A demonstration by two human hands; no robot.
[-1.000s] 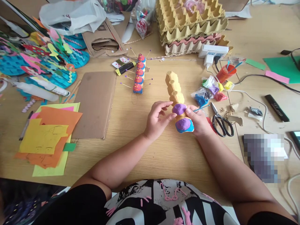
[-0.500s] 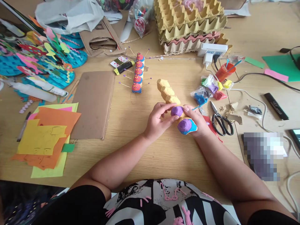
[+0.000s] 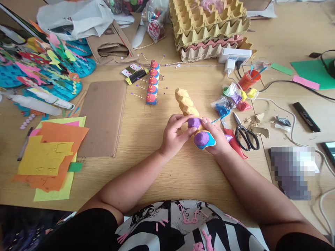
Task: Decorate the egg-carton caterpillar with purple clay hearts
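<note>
Between my hands is an egg carton strip (image 3: 184, 101) of yellowish humps. Its nearest hump carries purple clay (image 3: 201, 138) with blue clay (image 3: 210, 140) around its lower side, and the second hump has a purple clay cap (image 3: 194, 123). My left hand (image 3: 176, 134) pinches the strip at the second hump, thumb and fingers on the purple cap. My right hand (image 3: 215, 136) grips the strip's right side, and a thin blue stick (image 3: 219, 119) pokes out by its thumb. Farther back stands a finished-looking red and blue caterpillar (image 3: 152, 88) with faces and pin-like legs.
Right of my hands lie scissors (image 3: 246, 134), bagged clay (image 3: 222, 108) and an orange cup (image 3: 248, 80). Stacked egg trays (image 3: 209, 31) and a power strip (image 3: 235, 55) are at the back. Leftward are a cardboard sheet (image 3: 102, 118), coloured paper (image 3: 47, 157) and glue bottles (image 3: 52, 97).
The strip has tilted slightly and shifted a little left with both hands, which keep their hold. The whole view has also moved slightly.
</note>
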